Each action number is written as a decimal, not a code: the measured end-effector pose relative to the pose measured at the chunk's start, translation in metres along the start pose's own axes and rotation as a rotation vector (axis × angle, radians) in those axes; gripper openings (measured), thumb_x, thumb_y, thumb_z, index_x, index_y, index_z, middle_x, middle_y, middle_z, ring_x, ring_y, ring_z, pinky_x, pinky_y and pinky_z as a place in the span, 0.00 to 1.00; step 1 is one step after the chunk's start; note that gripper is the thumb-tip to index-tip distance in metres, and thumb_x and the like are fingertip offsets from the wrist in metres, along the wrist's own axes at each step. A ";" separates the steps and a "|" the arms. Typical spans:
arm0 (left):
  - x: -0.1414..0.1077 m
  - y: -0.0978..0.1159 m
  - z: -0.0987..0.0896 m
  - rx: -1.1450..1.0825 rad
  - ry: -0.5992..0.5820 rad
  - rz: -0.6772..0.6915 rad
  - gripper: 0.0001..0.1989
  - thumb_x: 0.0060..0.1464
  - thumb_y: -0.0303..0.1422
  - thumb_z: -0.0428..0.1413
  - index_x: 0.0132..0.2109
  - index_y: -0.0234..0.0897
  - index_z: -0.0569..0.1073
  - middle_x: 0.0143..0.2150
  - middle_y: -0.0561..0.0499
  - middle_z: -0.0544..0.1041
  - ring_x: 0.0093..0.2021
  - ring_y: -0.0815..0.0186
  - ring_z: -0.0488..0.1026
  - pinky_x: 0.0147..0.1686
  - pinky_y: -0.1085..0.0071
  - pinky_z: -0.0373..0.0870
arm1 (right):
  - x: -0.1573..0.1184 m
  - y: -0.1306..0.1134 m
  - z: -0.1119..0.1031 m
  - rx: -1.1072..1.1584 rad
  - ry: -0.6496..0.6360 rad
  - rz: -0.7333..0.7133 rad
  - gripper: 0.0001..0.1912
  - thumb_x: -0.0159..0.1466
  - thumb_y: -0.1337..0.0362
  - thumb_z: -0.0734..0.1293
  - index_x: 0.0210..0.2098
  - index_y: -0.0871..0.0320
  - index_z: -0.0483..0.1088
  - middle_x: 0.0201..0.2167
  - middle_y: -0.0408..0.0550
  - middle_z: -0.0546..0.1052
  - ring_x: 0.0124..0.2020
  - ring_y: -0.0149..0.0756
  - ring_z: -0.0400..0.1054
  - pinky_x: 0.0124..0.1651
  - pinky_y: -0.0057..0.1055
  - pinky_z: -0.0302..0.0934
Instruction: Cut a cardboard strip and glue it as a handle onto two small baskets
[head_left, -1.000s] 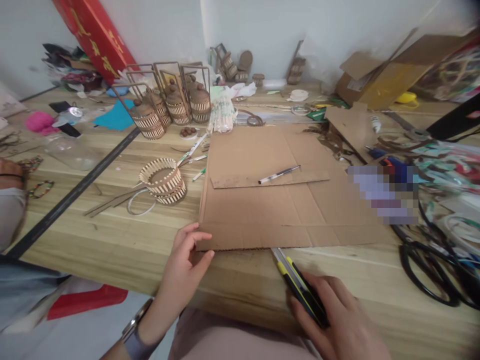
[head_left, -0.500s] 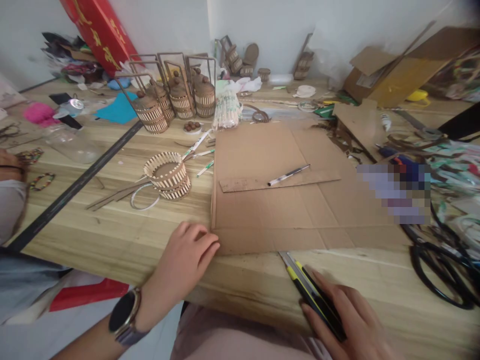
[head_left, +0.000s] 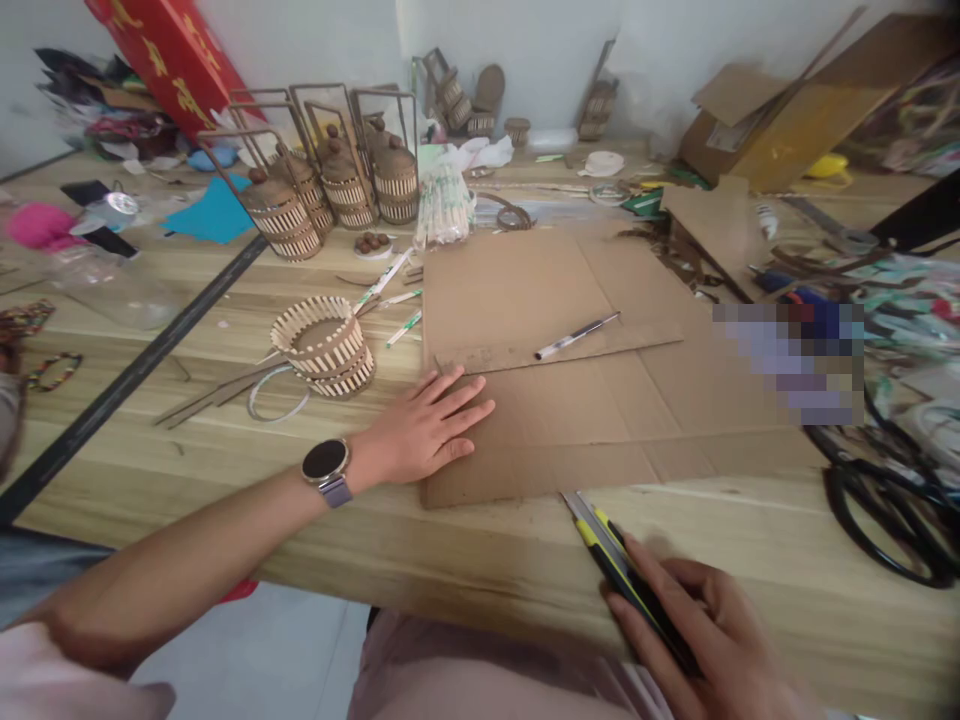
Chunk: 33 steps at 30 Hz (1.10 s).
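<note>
Head view: where is the cardboard (head_left: 540, 410)?

"On the table (head_left: 480, 560), under the person's spread left hand (head_left: 427, 430)."

"And the right hand (head_left: 705, 620)?"

"Apart from the left, closed around the utility knife (head_left: 626, 570)."

Bench (head_left: 360, 540): we see soft, muted light, faint shadows.
Wall (head_left: 322, 40): pale and hazy to us.
Cardboard sheet (head_left: 510, 290): fairly clear; we find pixelation by its right edge.
Bench's far right corner: we see smearing, darkened frame corner.
</note>
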<state>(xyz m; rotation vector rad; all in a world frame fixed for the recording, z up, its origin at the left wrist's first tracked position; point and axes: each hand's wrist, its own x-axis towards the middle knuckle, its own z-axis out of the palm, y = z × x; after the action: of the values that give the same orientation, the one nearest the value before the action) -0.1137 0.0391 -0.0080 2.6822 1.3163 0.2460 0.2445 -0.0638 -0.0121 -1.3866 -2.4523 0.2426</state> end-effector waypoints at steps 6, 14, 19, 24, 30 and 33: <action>0.000 0.001 0.000 0.018 0.003 0.001 0.28 0.69 0.46 0.39 0.71 0.42 0.55 0.73 0.46 0.53 0.73 0.49 0.43 0.69 0.47 0.43 | 0.006 -0.009 0.001 0.056 -0.006 0.043 0.27 0.69 0.53 0.62 0.64 0.54 0.64 0.43 0.54 0.72 0.41 0.41 0.75 0.44 0.35 0.72; 0.000 0.001 0.002 0.039 0.016 0.000 0.27 0.69 0.46 0.40 0.70 0.42 0.56 0.73 0.47 0.53 0.73 0.49 0.44 0.69 0.47 0.43 | 0.010 -0.010 0.009 0.085 0.007 -0.036 0.27 0.67 0.55 0.65 0.64 0.52 0.65 0.42 0.52 0.74 0.40 0.40 0.75 0.41 0.32 0.73; 0.000 0.001 0.002 0.034 0.033 0.007 0.27 0.70 0.45 0.40 0.70 0.42 0.57 0.73 0.47 0.54 0.73 0.50 0.44 0.70 0.48 0.44 | 0.011 -0.022 0.019 0.083 0.065 0.027 0.24 0.69 0.52 0.62 0.61 0.52 0.68 0.41 0.52 0.73 0.38 0.40 0.73 0.40 0.34 0.72; 0.001 0.001 0.001 0.041 0.031 0.012 0.27 0.70 0.45 0.39 0.70 0.40 0.57 0.72 0.45 0.55 0.73 0.48 0.45 0.69 0.46 0.46 | 0.011 -0.029 0.024 0.077 0.081 0.051 0.25 0.70 0.51 0.60 0.61 0.55 0.68 0.40 0.52 0.71 0.38 0.40 0.71 0.41 0.35 0.71; 0.001 0.002 0.001 0.027 0.053 0.010 0.26 0.69 0.44 0.42 0.70 0.42 0.58 0.72 0.46 0.56 0.73 0.49 0.46 0.69 0.46 0.47 | 0.014 -0.020 0.017 0.074 0.023 -0.052 0.26 0.68 0.53 0.64 0.63 0.53 0.66 0.40 0.51 0.73 0.37 0.38 0.74 0.41 0.32 0.71; 0.001 0.003 0.000 0.030 0.047 0.010 0.26 0.69 0.43 0.42 0.70 0.41 0.58 0.72 0.45 0.55 0.73 0.49 0.45 0.69 0.46 0.47 | 0.013 -0.023 0.018 0.072 0.039 -0.015 0.25 0.69 0.52 0.62 0.62 0.53 0.67 0.40 0.52 0.73 0.38 0.40 0.73 0.40 0.33 0.71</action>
<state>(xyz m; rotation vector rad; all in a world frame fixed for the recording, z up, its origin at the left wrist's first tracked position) -0.1114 0.0380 -0.0074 2.7248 1.3300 0.2941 0.2138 -0.0645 -0.0197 -1.3295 -2.3971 0.2948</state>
